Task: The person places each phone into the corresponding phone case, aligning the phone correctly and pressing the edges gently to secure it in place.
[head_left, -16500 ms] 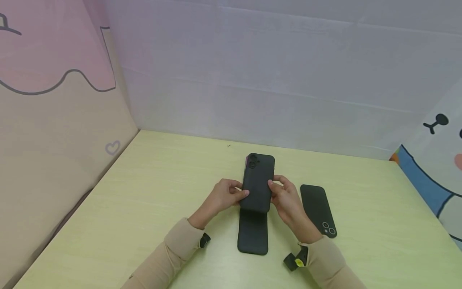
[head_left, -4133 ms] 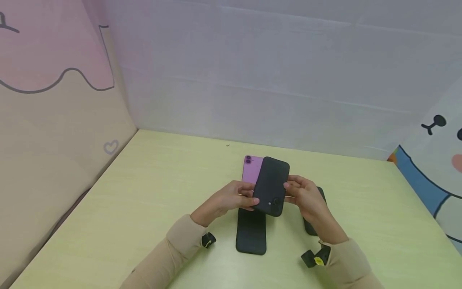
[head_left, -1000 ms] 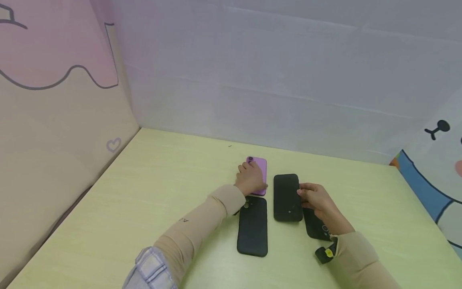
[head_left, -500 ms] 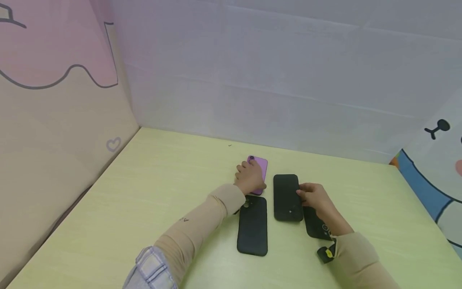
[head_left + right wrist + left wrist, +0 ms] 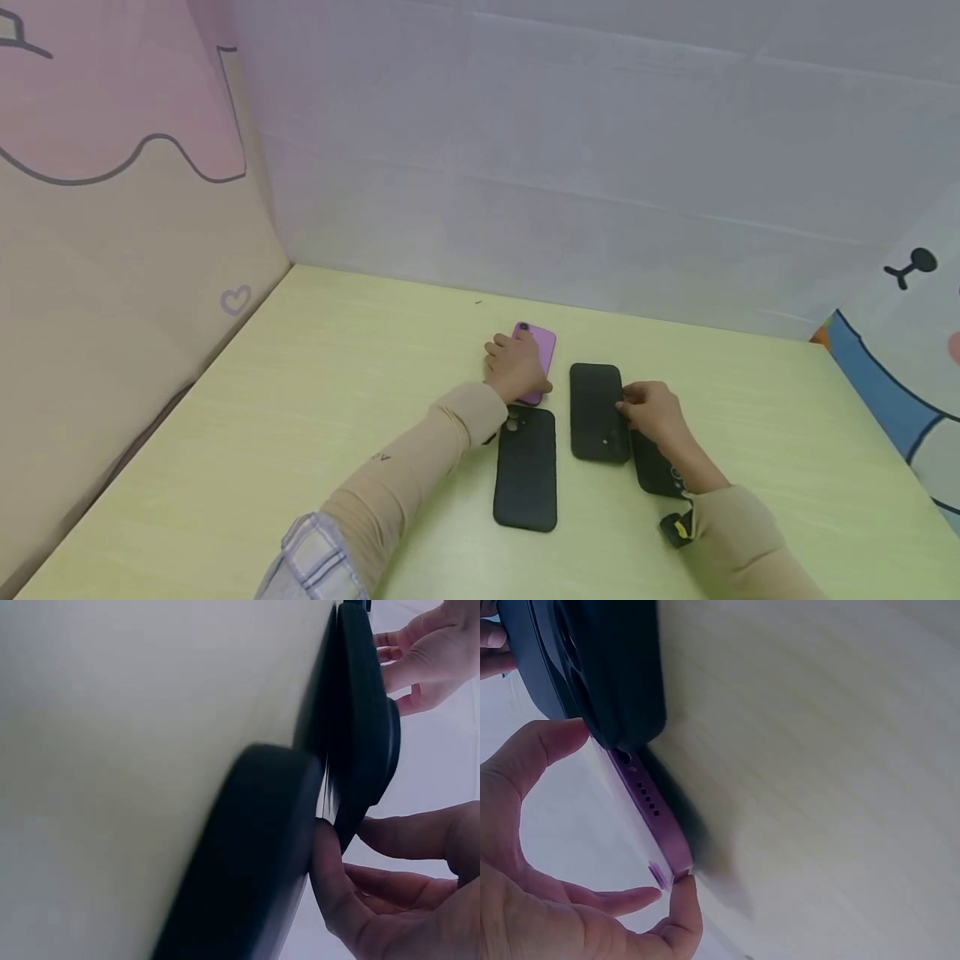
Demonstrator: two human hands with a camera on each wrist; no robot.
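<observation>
My left hand [image 5: 513,365] reaches over a purple phone [image 5: 545,340] at the back middle of the table. In the left wrist view its thumb and fingers pinch opposite edges of the phone [image 5: 660,817]. My right hand [image 5: 654,410] pinches the right edge of a black phone [image 5: 595,408], whose camera is at the lower right. The right wrist view shows the thumb and fingertips on that black phone's edge [image 5: 367,712]. Just below the left wrist lies a black phone case [image 5: 527,479], its camera cutout partly hidden by the sleeve.
Another black phone [image 5: 654,467] with ringed lenses lies partly under my right hand and wrist. The pale yellow table [image 5: 337,358] meets a light cloth wall [image 5: 525,167] at the back. Printed cloth panels stand at both sides.
Four seconds ago both hands held the black phone; it now lies right of the case, and my left hand has moved to the purple phone. Over the last second little has moved.
</observation>
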